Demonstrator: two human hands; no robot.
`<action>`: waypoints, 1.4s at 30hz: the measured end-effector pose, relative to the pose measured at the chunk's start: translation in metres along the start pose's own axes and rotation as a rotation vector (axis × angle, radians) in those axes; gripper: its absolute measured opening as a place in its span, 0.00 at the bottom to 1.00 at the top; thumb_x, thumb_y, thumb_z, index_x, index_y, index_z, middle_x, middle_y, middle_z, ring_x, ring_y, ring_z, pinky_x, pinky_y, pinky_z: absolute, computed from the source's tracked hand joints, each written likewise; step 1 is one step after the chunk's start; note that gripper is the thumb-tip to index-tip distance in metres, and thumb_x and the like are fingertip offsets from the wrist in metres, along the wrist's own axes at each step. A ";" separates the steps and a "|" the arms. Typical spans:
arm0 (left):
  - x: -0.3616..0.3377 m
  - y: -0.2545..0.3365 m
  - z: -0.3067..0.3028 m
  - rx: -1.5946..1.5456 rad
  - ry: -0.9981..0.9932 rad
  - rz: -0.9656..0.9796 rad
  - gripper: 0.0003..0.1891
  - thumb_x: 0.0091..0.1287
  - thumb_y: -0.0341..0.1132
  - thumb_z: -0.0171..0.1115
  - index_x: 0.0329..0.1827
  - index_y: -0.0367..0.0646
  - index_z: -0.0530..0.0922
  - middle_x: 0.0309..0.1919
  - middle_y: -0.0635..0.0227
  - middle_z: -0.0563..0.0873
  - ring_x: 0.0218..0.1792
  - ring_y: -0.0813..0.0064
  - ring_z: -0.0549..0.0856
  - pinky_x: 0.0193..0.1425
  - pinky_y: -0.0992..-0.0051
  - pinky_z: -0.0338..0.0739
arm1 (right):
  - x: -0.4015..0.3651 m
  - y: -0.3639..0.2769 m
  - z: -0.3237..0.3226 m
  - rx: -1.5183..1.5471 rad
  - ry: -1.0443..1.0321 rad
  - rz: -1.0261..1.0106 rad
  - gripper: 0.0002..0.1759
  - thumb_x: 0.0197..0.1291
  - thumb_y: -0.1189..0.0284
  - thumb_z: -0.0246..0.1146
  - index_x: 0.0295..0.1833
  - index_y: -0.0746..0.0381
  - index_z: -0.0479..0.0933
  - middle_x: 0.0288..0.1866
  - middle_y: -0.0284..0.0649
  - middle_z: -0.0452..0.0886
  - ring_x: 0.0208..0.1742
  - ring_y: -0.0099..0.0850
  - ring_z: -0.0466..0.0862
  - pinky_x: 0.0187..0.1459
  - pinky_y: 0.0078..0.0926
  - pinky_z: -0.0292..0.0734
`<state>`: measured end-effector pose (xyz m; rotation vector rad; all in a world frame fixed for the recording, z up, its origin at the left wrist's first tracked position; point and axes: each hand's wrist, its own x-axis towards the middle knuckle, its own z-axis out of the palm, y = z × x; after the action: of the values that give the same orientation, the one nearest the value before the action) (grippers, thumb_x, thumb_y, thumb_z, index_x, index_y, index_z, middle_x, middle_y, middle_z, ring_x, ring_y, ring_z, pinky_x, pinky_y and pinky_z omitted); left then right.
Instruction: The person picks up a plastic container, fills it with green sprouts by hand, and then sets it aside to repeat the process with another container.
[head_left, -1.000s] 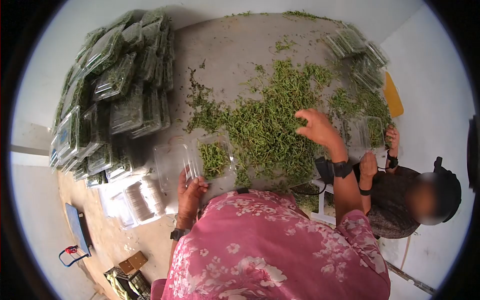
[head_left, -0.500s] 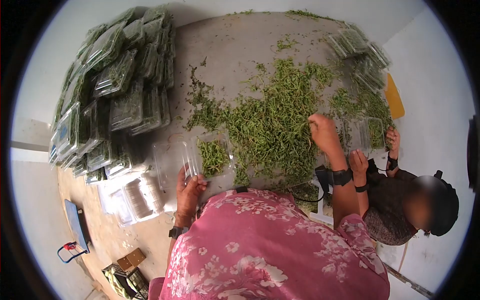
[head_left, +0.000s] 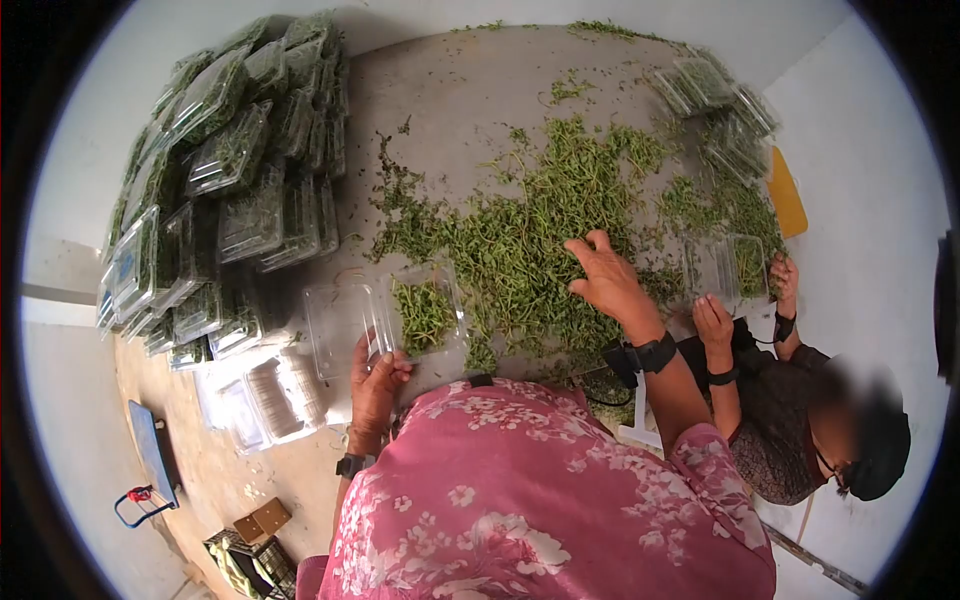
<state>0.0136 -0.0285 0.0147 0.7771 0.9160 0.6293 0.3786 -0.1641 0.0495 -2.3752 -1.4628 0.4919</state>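
Observation:
My left hand [head_left: 377, 380] grips the near edge of an open clear plastic clamshell box [head_left: 345, 325], around its hinge. A small heap of green sprigs [head_left: 424, 315] lies in the right half of that box. My right hand [head_left: 608, 275] is over the near right part of the large pile of green sprigs [head_left: 530, 220], with thumb and fingers apart and nothing between them.
Filled clear boxes [head_left: 230, 150] are stacked high at the left, with bare boxes [head_left: 270, 400] below them. At the right a co-worker [head_left: 775, 430] handles another open box [head_left: 720, 268], near more filled boxes [head_left: 705, 85] and a yellow object [head_left: 787, 193].
My right hand has moved left and its fingers have opened over the pile. My left hand stays on the box. The co-worker's head has moved slightly toward the near side.

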 end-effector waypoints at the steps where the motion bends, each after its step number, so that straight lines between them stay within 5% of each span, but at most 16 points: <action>1: 0.000 0.000 0.000 -0.001 -0.004 0.002 0.29 0.69 0.27 0.55 0.72 0.43 0.56 0.39 0.61 0.80 0.35 0.76 0.82 0.38 0.80 0.78 | 0.002 0.002 0.004 0.017 0.002 -0.014 0.22 0.56 0.75 0.67 0.56 0.61 0.72 0.54 0.47 0.68 0.44 0.52 0.77 0.42 0.51 0.73; 5: 0.000 -0.001 -0.002 -0.010 -0.016 0.008 0.29 0.69 0.27 0.55 0.72 0.43 0.56 0.39 0.61 0.80 0.35 0.76 0.82 0.39 0.79 0.78 | 0.014 0.036 0.021 0.152 0.240 -0.170 0.11 0.57 0.78 0.64 0.46 0.65 0.75 0.42 0.48 0.73 0.38 0.49 0.76 0.36 0.48 0.70; 8: 0.001 -0.002 -0.004 -0.024 -0.033 0.005 0.29 0.68 0.27 0.55 0.72 0.43 0.56 0.39 0.61 0.80 0.35 0.76 0.82 0.40 0.79 0.78 | 0.009 0.008 -0.025 0.240 0.292 -0.167 0.08 0.57 0.80 0.61 0.44 0.65 0.76 0.35 0.46 0.76 0.31 0.45 0.75 0.33 0.43 0.69; 15: 0.001 -0.004 -0.007 -0.016 -0.035 0.002 0.29 0.68 0.27 0.57 0.71 0.46 0.57 0.41 0.60 0.80 0.36 0.74 0.82 0.40 0.77 0.79 | 0.014 -0.069 -0.069 0.267 0.309 -0.249 0.09 0.61 0.78 0.59 0.47 0.65 0.77 0.39 0.44 0.78 0.28 0.38 0.76 0.28 0.39 0.66; 19: 0.000 -0.003 -0.007 -0.005 -0.064 0.035 0.31 0.67 0.28 0.60 0.71 0.45 0.57 0.40 0.60 0.81 0.36 0.74 0.83 0.40 0.77 0.79 | 0.014 -0.146 -0.090 0.293 0.373 -0.511 0.11 0.55 0.84 0.59 0.44 0.64 0.76 0.41 0.45 0.78 0.35 0.41 0.81 0.34 0.38 0.76; 23: 0.001 -0.005 -0.010 -0.001 -0.075 0.058 0.32 0.66 0.28 0.60 0.71 0.44 0.57 0.40 0.60 0.81 0.37 0.73 0.82 0.41 0.77 0.79 | 0.016 -0.185 -0.061 0.368 0.330 -0.721 0.14 0.52 0.86 0.58 0.46 0.63 0.76 0.43 0.44 0.77 0.41 0.41 0.82 0.41 0.35 0.79; 26: 0.001 -0.007 -0.011 -0.022 -0.082 0.058 0.32 0.66 0.28 0.61 0.71 0.44 0.57 0.40 0.60 0.81 0.37 0.73 0.82 0.41 0.77 0.79 | 0.035 -0.174 -0.002 0.298 -0.062 -0.796 0.15 0.52 0.84 0.60 0.47 0.64 0.76 0.48 0.44 0.77 0.44 0.40 0.81 0.43 0.31 0.78; 29: 0.000 -0.004 -0.010 -0.029 -0.079 0.050 0.33 0.66 0.29 0.61 0.72 0.43 0.56 0.40 0.59 0.81 0.37 0.72 0.82 0.41 0.76 0.79 | 0.032 -0.163 0.017 0.194 -0.208 -0.659 0.13 0.56 0.82 0.59 0.49 0.65 0.76 0.48 0.44 0.76 0.45 0.42 0.80 0.46 0.34 0.76; 32: -0.002 -0.001 -0.007 -0.016 -0.078 0.051 0.33 0.66 0.29 0.60 0.72 0.43 0.55 0.40 0.59 0.81 0.36 0.72 0.82 0.41 0.76 0.79 | 0.041 -0.156 0.015 0.309 -0.115 -0.614 0.15 0.57 0.80 0.59 0.51 0.63 0.75 0.48 0.44 0.76 0.42 0.45 0.79 0.44 0.37 0.75; 35: 0.000 -0.002 -0.006 -0.006 -0.088 0.056 0.32 0.66 0.29 0.60 0.72 0.43 0.56 0.40 0.60 0.81 0.36 0.73 0.82 0.41 0.77 0.78 | 0.042 -0.158 0.014 0.106 -0.131 -0.546 0.16 0.57 0.77 0.60 0.52 0.61 0.75 0.47 0.41 0.76 0.44 0.40 0.78 0.45 0.38 0.71; 38: 0.001 -0.001 -0.007 0.006 -0.084 0.053 0.32 0.66 0.28 0.60 0.71 0.42 0.56 0.39 0.60 0.81 0.36 0.73 0.82 0.41 0.77 0.79 | 0.031 -0.175 0.027 0.081 -0.004 -0.677 0.11 0.58 0.74 0.60 0.47 0.59 0.77 0.45 0.37 0.76 0.49 0.35 0.76 0.48 0.36 0.65; 42: 0.001 -0.002 -0.007 0.016 -0.067 0.048 0.31 0.66 0.27 0.59 0.71 0.42 0.57 0.40 0.59 0.81 0.37 0.73 0.82 0.40 0.77 0.79 | 0.024 -0.167 0.066 -0.038 -0.228 -0.866 0.01 0.57 0.72 0.60 0.34 0.56 0.77 0.35 0.33 0.72 0.45 0.30 0.73 0.49 0.36 0.60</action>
<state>0.0083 -0.0267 0.0101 0.8317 0.8441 0.6352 0.2273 -0.0654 0.0592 -1.4946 -2.3900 0.4974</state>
